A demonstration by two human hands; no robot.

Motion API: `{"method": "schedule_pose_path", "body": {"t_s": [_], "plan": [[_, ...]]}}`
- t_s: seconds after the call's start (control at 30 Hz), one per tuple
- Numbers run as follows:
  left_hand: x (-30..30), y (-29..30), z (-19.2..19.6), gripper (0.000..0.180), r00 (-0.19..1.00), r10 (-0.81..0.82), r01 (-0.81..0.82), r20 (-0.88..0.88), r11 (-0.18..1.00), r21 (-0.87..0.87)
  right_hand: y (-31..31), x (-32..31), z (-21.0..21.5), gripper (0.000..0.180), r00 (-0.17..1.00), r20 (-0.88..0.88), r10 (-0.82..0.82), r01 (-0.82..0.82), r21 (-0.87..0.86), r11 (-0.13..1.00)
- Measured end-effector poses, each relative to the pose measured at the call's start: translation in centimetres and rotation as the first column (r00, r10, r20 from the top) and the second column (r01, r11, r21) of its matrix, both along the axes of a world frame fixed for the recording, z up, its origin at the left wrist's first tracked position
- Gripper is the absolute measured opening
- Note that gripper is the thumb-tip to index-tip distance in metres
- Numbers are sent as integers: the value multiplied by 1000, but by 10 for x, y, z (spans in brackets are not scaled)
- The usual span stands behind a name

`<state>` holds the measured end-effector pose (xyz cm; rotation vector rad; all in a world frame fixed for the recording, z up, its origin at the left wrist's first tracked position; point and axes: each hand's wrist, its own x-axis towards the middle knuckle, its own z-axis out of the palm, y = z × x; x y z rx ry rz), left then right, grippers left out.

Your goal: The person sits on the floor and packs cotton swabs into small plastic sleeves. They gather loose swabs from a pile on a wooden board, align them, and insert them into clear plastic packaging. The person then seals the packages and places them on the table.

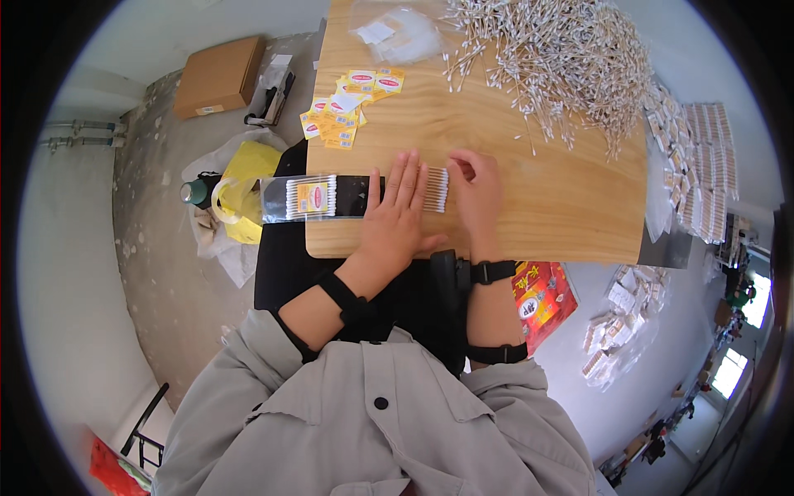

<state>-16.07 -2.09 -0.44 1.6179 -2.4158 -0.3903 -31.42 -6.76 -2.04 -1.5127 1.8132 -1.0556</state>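
Left hand point(397, 211): flat, palm down, fingers spread and straight, pressing on a dark strip point(356, 195) that lies along the near edge of the wooden table point(529, 215). Nothing is clasped in it; it only presses.

Right hand point(477, 194): just right of the left hand, fingers curled down onto the table. Its fingertips meet the right end of a row of cotton swabs point(437, 189), which lies between the two hands, touching both. Whether the fingers pinch any swabs cannot be told.

Packed swab bundle point(312, 197): left of the left hand, on the same dark strip, in clear wrap with a yellow and red label, overhanging the table's left edge.

Black wrist straps point(494, 270): one on each forearm, just behind the hands.

Yellow and red paper labels point(347, 106): loose heap beyond the left hand, toward the far left of the table.

Clear plastic bags point(397, 33): beyond the labels, at the far edge.

Loose cotton swabs point(562, 62): large pile beyond and right of the right hand, covering the far right corner.

Finished swab packs point(699, 165): stacked well right of the right hand, past the table's edge.

Yellow bag point(244, 190): on the floor, left of the bundle.

Cardboard box point(219, 76): on the floor, far left, beyond the bag.
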Motion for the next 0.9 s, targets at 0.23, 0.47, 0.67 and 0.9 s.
{"method": "schedule_pose_path", "body": {"t_s": [0.23,0.47,0.67,0.9], "plan": [[0,2,-5,113,996,-26,24,89,1000,20,-22,-15,0,19,982,-81,173,-156,185,970],[1,4,-14,106,997,8,-8,-82,1000,-1,6,28,-13,35,682,718,-138,256,-58,965],[20,9,-9,100,1000,7,-7,29,1000,11,24,66,-26,35,832,555,9,117,-190,975],[51,19,-17,97,983,92,-83,161,994,-67,24,100,-24,31,860,502,89,23,-213,977]]}}
